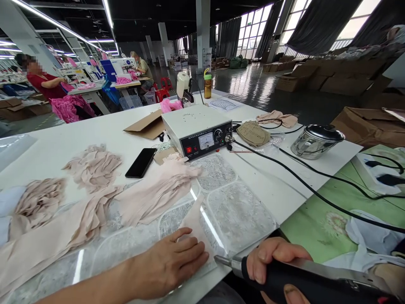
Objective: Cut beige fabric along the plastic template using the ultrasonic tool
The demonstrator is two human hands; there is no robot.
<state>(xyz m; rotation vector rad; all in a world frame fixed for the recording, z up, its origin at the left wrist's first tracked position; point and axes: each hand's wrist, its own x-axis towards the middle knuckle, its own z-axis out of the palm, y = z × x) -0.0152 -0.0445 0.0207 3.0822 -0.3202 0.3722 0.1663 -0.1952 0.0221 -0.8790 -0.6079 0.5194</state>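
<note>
A beige fabric piece (193, 217) lies at the lower centre of the frame, its near part under the left hand (171, 264), whose fingers are close together and lightly bent, pressing down without pinching. At the lower right, the right hand (272, 255) has its fingers wrapped round a black handpiece (294, 278), the metal tip just beside the fabric.

On the front panel of the white control box (190, 116), mid-frame, Chinese characters run above a dial meter (207, 140) and a red switch (189, 150); they are too small to read surely. Handwriting on the brown pattern pieces (253, 134) is illegible too.

A glossy grey marbled mat (240, 211) covers part of the white counter (262, 177), with stacked beige cloth (155, 192) at left. Beyond, sewing machines (122, 65) and seated workers fill the upper left; cardboard boxes (344, 78) and tall windows (255, 31) stand upper right over a shiny dark floor (253, 86).
</note>
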